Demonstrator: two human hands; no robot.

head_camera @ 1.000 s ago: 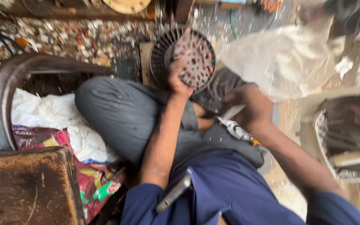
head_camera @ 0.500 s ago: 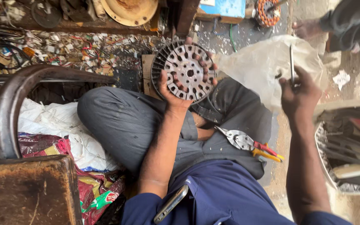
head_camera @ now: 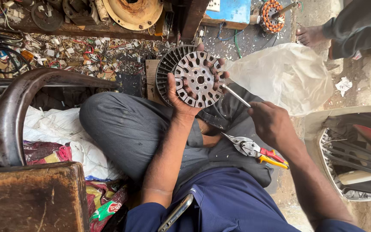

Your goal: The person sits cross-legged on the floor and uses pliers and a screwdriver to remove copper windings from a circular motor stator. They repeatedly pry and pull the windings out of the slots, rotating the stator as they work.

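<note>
Metal clutter: rusty round flange [head_camera: 134, 12], wire scraps [head_camera: 78, 53] and small parts litter the dirty floor at top of view
Floor: grey concrete, dusty; another person's bare foot [head_camera: 310, 35] at upper right, well apart from the hands
Room: cramped workshop floor, person sits cross-legged in grey trousers [head_camera: 125, 129]
Left side: curved dark metal bar [head_camera: 18, 107] over white cloth [head_camera: 48, 129], worn wooden box [head_camera: 31, 197] at lower left
Right side: clear plastic bag [head_camera: 288, 77] just beside the raised hands, fan guard [head_camera: 357, 163] at right edge
Lap: tin snips [head_camera: 256, 150] with red and yellow handles lie on the trousers, untouched
Stator disc [head_camera: 199, 79]: round slotted steel motor core with copper windings, held above the knees, near centre top
Disc facing: flat face turned toward the camera, tilted slightly right; axis through the centre hole points up at the viewer
Left hand [head_camera: 181, 101]: grasping the disc from below and behind, thumb on the left rim, fingertips showing at the right edge
Right hand [head_camera: 271, 122]: clenched around a thin metal rod [head_camera: 235, 94]
Rod: long axis runs from lower right to upper left, tip touching the disc's right rim
Pocket: phone [head_camera: 176, 212] sticks out of blue shirt at bottom
</note>
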